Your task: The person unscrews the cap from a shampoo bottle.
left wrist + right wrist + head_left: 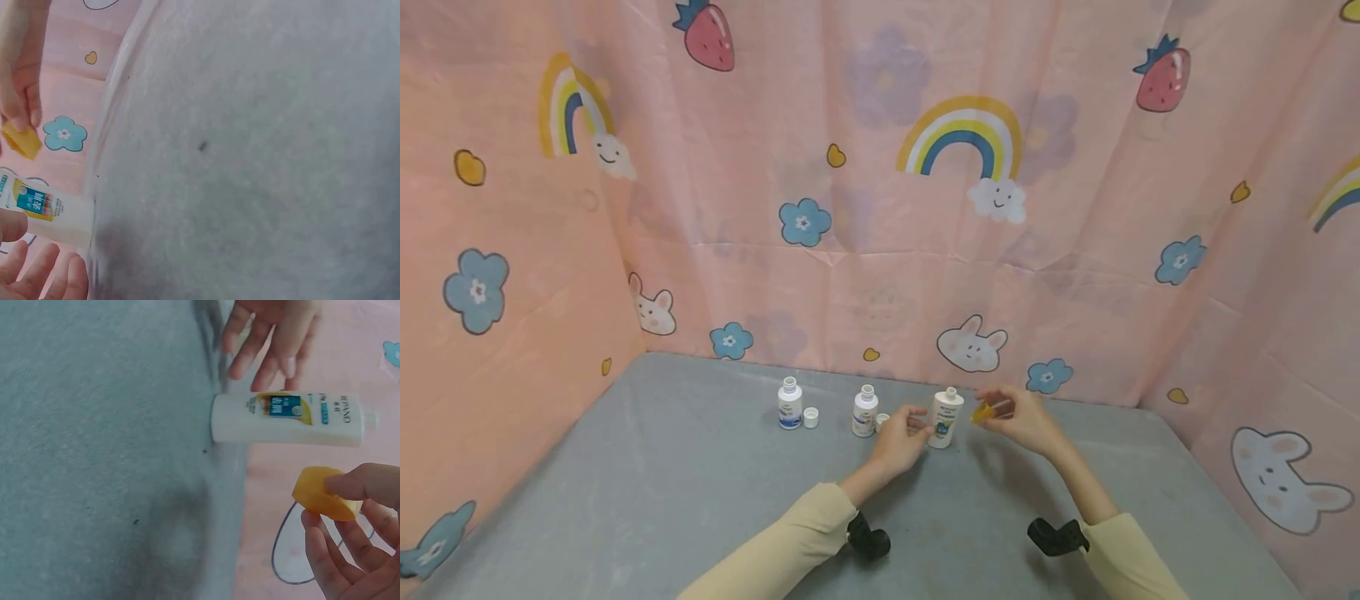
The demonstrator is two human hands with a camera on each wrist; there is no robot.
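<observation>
A white shampoo bottle (946,418) with a blue-and-yellow label stands upright on the table, its narrow neck uncapped. To its right, my right hand (1018,419) pinches a yellow bottle cap (322,492) between thumb and fingers, raised off the table. My left hand (901,442) is at the bottle's left side with fingers spread and loosely bent, gripping nothing. In the right wrist view its fingertips (261,380) come close to the bottle's side. The left thumb (12,225) overlaps the bottle in the left wrist view.
Left of the hands stand two small white bottles (865,412) (790,406) without caps, each with a white cap (810,417) beside it; one cap is partly hidden by my left hand. A pink patterned curtain (880,292) rises behind the grey table (700,467).
</observation>
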